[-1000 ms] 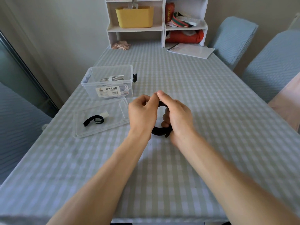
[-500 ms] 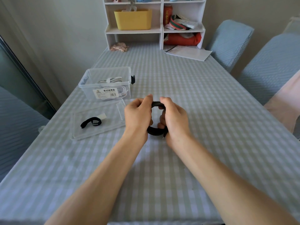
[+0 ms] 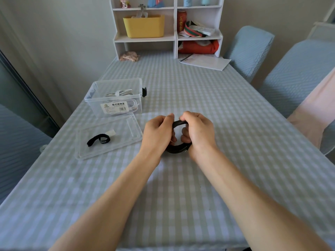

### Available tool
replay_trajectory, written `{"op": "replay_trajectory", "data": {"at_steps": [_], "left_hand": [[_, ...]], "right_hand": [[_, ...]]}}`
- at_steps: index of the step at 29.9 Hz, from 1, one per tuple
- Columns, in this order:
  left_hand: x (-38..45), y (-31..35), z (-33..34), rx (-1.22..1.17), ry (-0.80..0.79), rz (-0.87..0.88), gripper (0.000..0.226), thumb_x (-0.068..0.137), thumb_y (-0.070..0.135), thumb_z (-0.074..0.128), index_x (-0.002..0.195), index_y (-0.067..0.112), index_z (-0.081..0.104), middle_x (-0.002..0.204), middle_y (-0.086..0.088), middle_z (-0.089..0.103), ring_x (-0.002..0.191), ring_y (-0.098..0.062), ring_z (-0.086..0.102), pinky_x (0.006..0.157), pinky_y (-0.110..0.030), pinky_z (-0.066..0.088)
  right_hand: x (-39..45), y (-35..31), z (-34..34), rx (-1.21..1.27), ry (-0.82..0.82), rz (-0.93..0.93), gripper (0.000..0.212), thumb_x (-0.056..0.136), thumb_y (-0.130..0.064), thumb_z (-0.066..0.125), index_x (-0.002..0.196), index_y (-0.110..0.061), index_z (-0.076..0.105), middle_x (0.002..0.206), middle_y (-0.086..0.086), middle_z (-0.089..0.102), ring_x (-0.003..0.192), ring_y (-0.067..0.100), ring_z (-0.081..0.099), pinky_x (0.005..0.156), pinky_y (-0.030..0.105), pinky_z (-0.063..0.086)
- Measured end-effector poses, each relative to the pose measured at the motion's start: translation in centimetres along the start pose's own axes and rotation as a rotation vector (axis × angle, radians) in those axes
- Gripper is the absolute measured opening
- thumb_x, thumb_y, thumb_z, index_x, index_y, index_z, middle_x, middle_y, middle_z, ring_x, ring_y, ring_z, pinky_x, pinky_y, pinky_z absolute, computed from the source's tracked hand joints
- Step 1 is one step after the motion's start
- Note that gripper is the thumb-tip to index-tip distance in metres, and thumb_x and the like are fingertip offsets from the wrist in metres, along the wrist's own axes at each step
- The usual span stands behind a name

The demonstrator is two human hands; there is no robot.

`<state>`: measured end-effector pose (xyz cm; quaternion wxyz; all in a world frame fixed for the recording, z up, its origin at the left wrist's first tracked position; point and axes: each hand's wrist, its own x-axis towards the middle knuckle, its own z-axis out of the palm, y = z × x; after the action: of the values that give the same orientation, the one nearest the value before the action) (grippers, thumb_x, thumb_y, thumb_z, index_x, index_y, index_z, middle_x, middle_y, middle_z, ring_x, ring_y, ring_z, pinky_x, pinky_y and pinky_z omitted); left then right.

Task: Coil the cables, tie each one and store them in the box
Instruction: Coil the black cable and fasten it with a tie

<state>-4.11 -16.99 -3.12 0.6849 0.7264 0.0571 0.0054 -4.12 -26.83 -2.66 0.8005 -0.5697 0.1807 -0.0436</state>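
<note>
A black coiled cable (image 3: 176, 149) stands upright as a ring on the checked tablecloth, held between both hands. My left hand (image 3: 157, 132) pinches its top from the left. My right hand (image 3: 196, 131) wraps around its right side and top. A clear plastic box (image 3: 94, 103) with a white label sits to the left rear and holds a tied white cable (image 3: 118, 92). Its clear lid (image 3: 134, 131) lies flat in front of it, with a black strap (image 3: 98, 140) resting on it.
A white shelf unit (image 3: 175, 38) with a yellow bin (image 3: 144, 26) stands at the table's far end. Papers (image 3: 205, 62) lie at the far right. Two blue-covered chairs (image 3: 250, 49) line the right side. A small black item (image 3: 144, 92) sits beside the box.
My hands have drawn slightly apart at the top of the coil, showing more of the black cable between them. The camera has tilted up a little.
</note>
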Motion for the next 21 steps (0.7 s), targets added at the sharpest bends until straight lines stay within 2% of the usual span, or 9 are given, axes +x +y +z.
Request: {"op": "replay_trajectory", "data": {"at_steps": [4, 6, 8, 10, 12, 13, 15, 18, 21], "left_hand": [[-0.2, -0.1, 0.0, 0.226, 0.031, 0.15, 0.04, 0.102, 0.034, 0.045, 0.081, 0.004, 0.062, 0.061, 0.003, 0.063, 0.053, -0.012, 0.059, 0.053, -0.026, 0.046], [-0.5, 0.0, -0.1, 0.34, 0.032, 0.246, 0.035, 0.102, 0.029, 0.042, 0.086, 0.006, 0.065, 0.074, -0.003, 0.068, 0.066, -0.02, 0.062, 0.057, -0.03, 0.045], [-1.0, 0.4, -0.6, 0.365, -0.082, 0.325, 0.023, 0.094, 0.019, 0.046, 0.099, 0.016, 0.068, 0.091, -0.002, 0.069, 0.083, -0.014, 0.061, 0.063, -0.025, 0.044], [-1.6, 0.5, -1.3, 0.496, -0.264, 0.417, 0.048, 0.076, 0.026, 0.052, 0.123, 0.024, 0.061, 0.112, 0.01, 0.063, 0.104, 0.001, 0.055, 0.079, -0.014, 0.044], [-1.8, 0.0, -1.6, 0.751, -0.361, 0.444, 0.08, 0.065, 0.029, 0.058, 0.143, 0.028, 0.039, 0.132, 0.013, 0.05, 0.122, -0.004, 0.048, 0.093, -0.025, 0.047], [-1.8, -0.1, -1.4, 0.89, -0.352, 0.444, 0.09, 0.066, 0.027, 0.063, 0.148, 0.03, 0.027, 0.137, 0.012, 0.044, 0.124, -0.009, 0.047, 0.092, -0.03, 0.048], [-1.7, -0.4, -1.1, 1.078, -0.247, 0.492, 0.096, 0.069, 0.028, 0.068, 0.151, 0.028, 0.018, 0.139, 0.008, 0.042, 0.123, -0.016, 0.049, 0.087, -0.03, 0.045], [-1.8, -0.6, -0.2, 1.233, -0.07, 0.632, 0.087, 0.073, 0.032, 0.066, 0.149, 0.022, 0.023, 0.13, 0.004, 0.047, 0.114, -0.02, 0.054, 0.079, -0.026, 0.037], [-1.7, -0.9, 0.3, 1.275, 0.032, 0.683, 0.074, 0.076, 0.031, 0.066, 0.142, 0.014, 0.037, 0.116, -0.003, 0.056, 0.099, -0.026, 0.061, 0.072, -0.032, 0.043]], "right_hand": [[0.3, 0.0, -0.1, 0.002, 0.006, -0.017, 0.01, 0.079, -0.005, 0.061, 0.074, -0.011, 0.053, 0.047, -0.004, 0.035, 0.043, 0.012, 0.03, 0.041, 0.024, 0.028], [0.6, -0.1, -0.4, 0.011, 0.015, -0.018, 0.011, 0.079, -0.005, 0.06, 0.073, -0.011, 0.053, 0.047, -0.005, 0.035, 0.043, 0.012, 0.032, 0.041, 0.024, 0.029], [0.7, -0.3, -0.7, 0.019, 0.013, -0.009, 0.012, 0.079, -0.006, 0.059, 0.071, -0.012, 0.052, 0.049, -0.005, 0.035, 0.043, 0.012, 0.032, 0.042, 0.025, 0.03], [0.8, -0.4, -0.9, 0.021, 0.013, 0.008, 0.011, 0.08, -0.006, 0.058, 0.072, -0.012, 0.051, 0.05, -0.004, 0.035, 0.042, 0.011, 0.032, 0.042, 0.025, 0.029], [0.8, -0.2, -0.9, 0.028, 0.032, 0.043, 0.009, 0.081, -0.008, 0.058, 0.074, -0.011, 0.053, 0.047, -0.005, 0.034, 0.04, 0.012, 0.031, 0.042, 0.026, 0.028], [0.7, -0.4, -0.9, 0.038, 0.041, 0.063, 0.009, 0.081, -0.008, 0.058, 0.074, -0.011, 0.053, 0.045, -0.005, 0.034, 0.039, 0.012, 0.03, 0.042, 0.026, 0.028], [0.7, -0.4, -0.7, 0.068, 0.05, 0.104, 0.009, 0.083, -0.009, 0.058, 0.074, -0.01, 0.054, 0.042, -0.004, 0.033, 0.037, 0.013, 0.031, 0.042, 0.026, 0.028], [0.5, -0.5, -0.5, 0.123, 0.065, 0.14, 0.006, 0.084, -0.012, 0.059, 0.08, -0.008, 0.06, 0.041, -0.004, 0.036, 0.033, 0.012, 0.036, 0.043, 0.026, 0.032], [0.2, -0.4, -0.3, 0.177, 0.052, 0.157, 0.016, 0.085, -0.014, 0.059, 0.093, -0.002, 0.067, 0.042, -0.002, 0.038, 0.035, 0.013, 0.039, 0.048, 0.028, 0.038]]}}
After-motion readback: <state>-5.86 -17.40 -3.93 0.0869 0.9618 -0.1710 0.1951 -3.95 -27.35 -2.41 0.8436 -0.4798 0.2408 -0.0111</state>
